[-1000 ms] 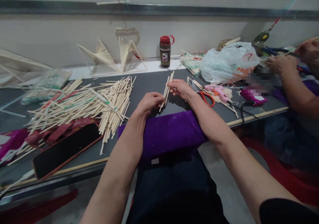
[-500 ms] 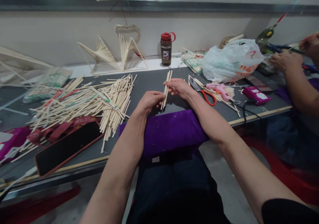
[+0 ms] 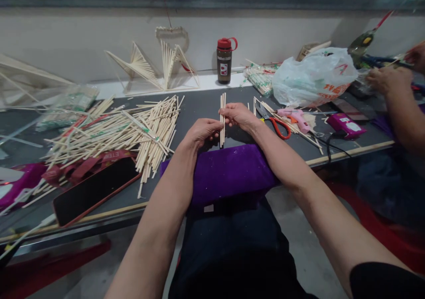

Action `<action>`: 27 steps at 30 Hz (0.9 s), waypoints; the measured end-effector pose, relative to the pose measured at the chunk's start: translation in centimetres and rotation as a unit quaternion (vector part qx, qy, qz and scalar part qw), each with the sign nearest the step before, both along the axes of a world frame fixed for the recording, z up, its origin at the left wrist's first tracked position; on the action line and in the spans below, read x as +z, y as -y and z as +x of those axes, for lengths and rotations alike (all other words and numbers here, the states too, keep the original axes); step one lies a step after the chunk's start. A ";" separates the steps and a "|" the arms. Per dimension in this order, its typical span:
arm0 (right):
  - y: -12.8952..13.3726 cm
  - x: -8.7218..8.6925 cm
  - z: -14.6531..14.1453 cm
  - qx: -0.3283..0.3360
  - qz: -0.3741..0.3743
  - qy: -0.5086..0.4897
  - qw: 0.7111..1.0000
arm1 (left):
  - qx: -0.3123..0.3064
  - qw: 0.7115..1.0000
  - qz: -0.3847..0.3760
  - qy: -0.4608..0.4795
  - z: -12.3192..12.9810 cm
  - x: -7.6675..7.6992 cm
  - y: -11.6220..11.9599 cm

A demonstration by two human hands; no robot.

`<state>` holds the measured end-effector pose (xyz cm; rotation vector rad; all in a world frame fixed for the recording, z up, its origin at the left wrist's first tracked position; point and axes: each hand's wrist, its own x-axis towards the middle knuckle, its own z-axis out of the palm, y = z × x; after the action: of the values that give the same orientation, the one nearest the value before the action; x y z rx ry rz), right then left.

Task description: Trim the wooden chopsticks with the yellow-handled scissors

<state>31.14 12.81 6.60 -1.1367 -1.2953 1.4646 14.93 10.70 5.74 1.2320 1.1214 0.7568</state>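
Observation:
A small bunch of thin wooden sticks stands nearly upright in the view, between my two hands. My left hand pinches the bunch from the left, with its fingertips around the middle. From the right, my right hand grips the same sticks a little higher up. Below them a folded purple cloth lies at the table edge, over my lap. To the left spreads a large pile of loose wooden sticks. Scissors with red-orange handles lie right of my right hand.
A pink glue gun and a purple box with a cable lie to the right. Behind stand a red-capped bottle, a white plastic bag and stick models. A phone lies front left. Another person's hand works far right.
The bunch of sticks has turned from leaning right to nearly upright between my hands. Both hands keep hold of it. The whole view has shifted slightly.

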 end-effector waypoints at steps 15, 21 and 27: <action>0.3 0.4 -0.3 -0.006 0.072 0.006 0.997 | 0.048 0.997 0.062 0.013 0.0 -0.1 0.0; 0.5 0.3 -0.1 0.028 -0.002 0.043 0.999 | 0.143 0.985 0.083 0.054 -0.5 -0.1 -0.6; 0.7 -0.1 -0.3 0.101 0.065 0.124 0.985 | 0.188 0.976 0.082 0.080 -0.8 0.3 -0.9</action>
<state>30.89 12.13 6.50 -1.1538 -1.6956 1.3887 14.15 11.61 6.05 1.0817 1.1897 1.2341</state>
